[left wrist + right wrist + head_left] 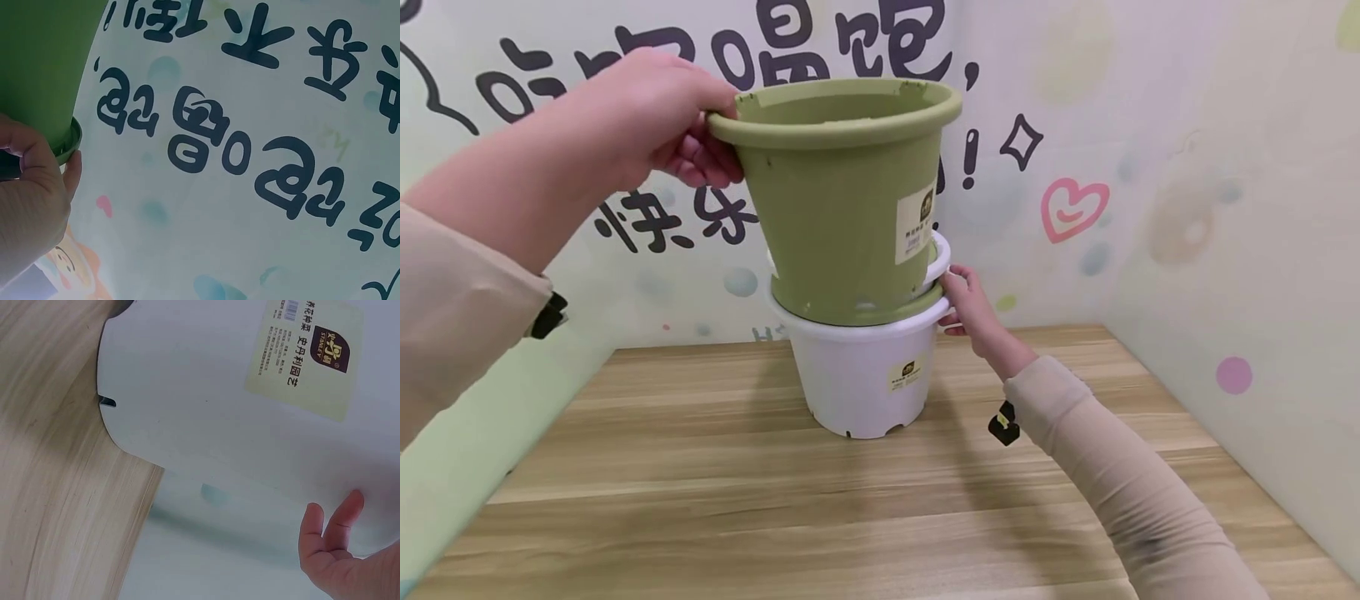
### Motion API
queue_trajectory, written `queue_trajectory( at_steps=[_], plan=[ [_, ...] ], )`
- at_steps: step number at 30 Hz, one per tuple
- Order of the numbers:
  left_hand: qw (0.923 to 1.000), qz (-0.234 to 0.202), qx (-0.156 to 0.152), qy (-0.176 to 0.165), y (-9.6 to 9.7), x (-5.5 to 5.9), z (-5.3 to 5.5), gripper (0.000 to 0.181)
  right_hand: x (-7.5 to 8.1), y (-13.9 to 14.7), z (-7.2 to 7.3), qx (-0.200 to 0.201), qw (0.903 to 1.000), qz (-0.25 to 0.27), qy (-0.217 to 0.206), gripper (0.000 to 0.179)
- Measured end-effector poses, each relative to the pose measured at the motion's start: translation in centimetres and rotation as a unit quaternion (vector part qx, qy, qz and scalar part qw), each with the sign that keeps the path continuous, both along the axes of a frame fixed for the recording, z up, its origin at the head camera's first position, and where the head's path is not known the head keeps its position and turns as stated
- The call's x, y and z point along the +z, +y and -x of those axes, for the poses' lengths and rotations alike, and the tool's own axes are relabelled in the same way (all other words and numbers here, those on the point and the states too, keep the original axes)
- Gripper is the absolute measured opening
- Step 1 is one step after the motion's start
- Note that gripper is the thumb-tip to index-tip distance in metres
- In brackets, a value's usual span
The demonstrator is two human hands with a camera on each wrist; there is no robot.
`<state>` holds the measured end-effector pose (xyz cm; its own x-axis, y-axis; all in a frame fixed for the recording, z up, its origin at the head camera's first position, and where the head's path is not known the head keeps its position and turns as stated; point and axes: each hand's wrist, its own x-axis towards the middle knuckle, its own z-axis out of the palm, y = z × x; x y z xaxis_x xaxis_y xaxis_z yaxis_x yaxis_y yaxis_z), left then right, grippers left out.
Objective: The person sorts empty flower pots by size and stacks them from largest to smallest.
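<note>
My left hand point(655, 125) grips the rim of a green plastic flowerpot point(842, 217) at its left side, with the thumb hidden or partly hidden. This pot is upright, raised over a nested stack, and covers much of the stack's top. Lowest in the stack is a white flowerpot point(861, 375) standing on the table. A green rim point(932, 298) and another white rim point(940, 257) show above it. At the stack's right side, my right hand point(973, 312) holds the rim area. In the right wrist view, fingertips point(354, 499) touch the white pot's wall below the rim.
The wood-grain table point(700, 500) runs back to a wall point(1000, 75) printed with large black characters. Another wall point(1247, 208) stands along the right edge, and a pale green one point(497, 400) along the left.
</note>
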<state>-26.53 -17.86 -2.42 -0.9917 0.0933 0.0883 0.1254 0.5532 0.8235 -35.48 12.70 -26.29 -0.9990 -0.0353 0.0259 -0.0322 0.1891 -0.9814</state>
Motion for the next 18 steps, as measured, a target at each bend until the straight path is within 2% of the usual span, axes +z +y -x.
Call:
queue_trajectory(
  at_steps=[4, 9, 18],
  plan=[
    [0.9994, -0.026, 0.024, 0.001, 1.1, 0.3, -0.6, 0.021, -0.1, 0.0, 0.1, 0.0, 1.0, -0.003, 0.004, 0.057],
    [0.9976, -0.054, 0.041, -0.017, 1.9, 0.4, -0.4, 0.017, -0.1, 0.0, 0.1, 0.0, 1.0, -0.007, 0.005, 0.058],
    [0.9936, -0.097, 0.057, -0.01, 4.7, -1.0, 0.2, 0.015, 0.0, 0.1, -0.1, 0.002, 0.9999, -0.009, 0.007, 0.058]
  ],
)
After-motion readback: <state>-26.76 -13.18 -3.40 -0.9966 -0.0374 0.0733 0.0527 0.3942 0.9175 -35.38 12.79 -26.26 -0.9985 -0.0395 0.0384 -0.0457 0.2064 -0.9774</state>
